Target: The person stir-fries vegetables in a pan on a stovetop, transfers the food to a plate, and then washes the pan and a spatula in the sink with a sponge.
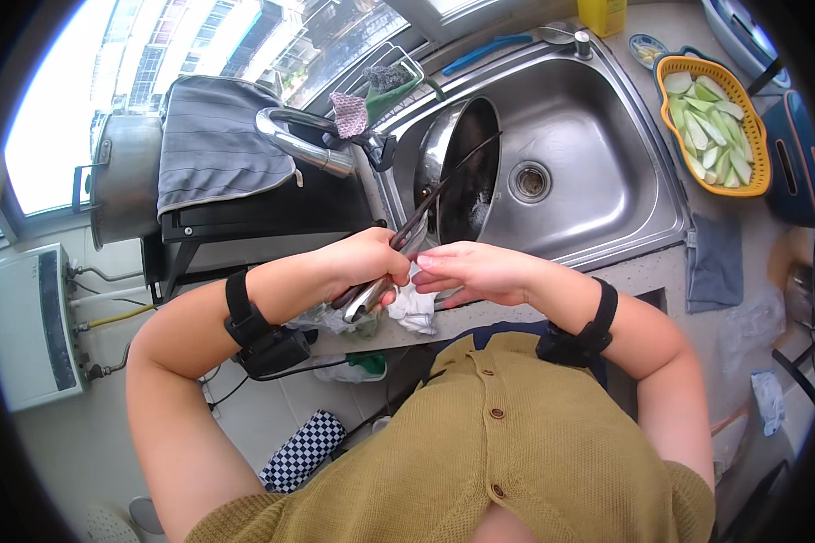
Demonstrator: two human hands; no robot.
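My left hand (370,261) is closed around a bundle of dark chopsticks (448,180) and a shiny metal utensil handle (360,307). The chopsticks point away from me, over a metal pan (472,207) that stands tilted on its side in the left part of the steel sink (598,156). Beside the left fingertips is my right hand (482,271), its fingers extended and slightly apart, with nothing seen in it. Whether it touches the utensils I cannot tell. A white cloth (414,311) lies on the counter edge below the hands.
The faucet (305,146) and a wire rack with a scrubber (386,78) stand beyond the sink's left side. A cloth-draped black stand (265,217) is at the left. To the right are a yellow basket (664,125) of cut green vegetable pieces and a folded grey cloth (714,265).
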